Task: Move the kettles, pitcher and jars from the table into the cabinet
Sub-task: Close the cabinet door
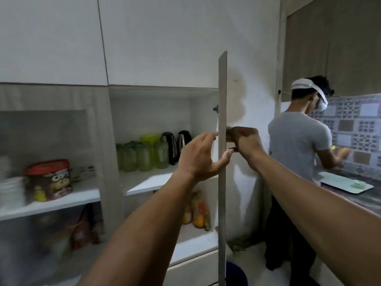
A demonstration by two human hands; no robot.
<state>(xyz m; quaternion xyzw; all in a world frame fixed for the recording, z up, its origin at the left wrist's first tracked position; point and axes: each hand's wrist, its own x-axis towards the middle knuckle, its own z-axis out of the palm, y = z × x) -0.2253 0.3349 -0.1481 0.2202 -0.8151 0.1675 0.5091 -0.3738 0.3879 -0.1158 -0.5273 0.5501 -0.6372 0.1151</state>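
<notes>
Standing before a pale wood-grain cabinet (99,129) in a dim kitchen, the wearer is facing its open right compartment, whose door (222,141) is swung out edge-on toward the camera. White upper panels are running above, and a patterned tile backsplash (354,129) is showing at the far right over a dark counter (350,195) carrying a pale green tray (346,183). Another person (296,145) in a grey shirt is standing there with their back turned. On the left shelf a red-lidded tub (49,180) is sitting beside white containers; its label is too blurred to read. On the white middle shelf (144,182), several clear green-tinted jars (142,157) are clustering together, a green pitcher (150,139) is rising behind them, and two black-and-steel kettles (176,145) are standing side by side at the right, near the compartment's wall. The left hand (202,157) is spreading open against the door's edge, thumb touching it, holding nothing. The right hand (243,141) is closing its grip around the door from the far side.
</notes>
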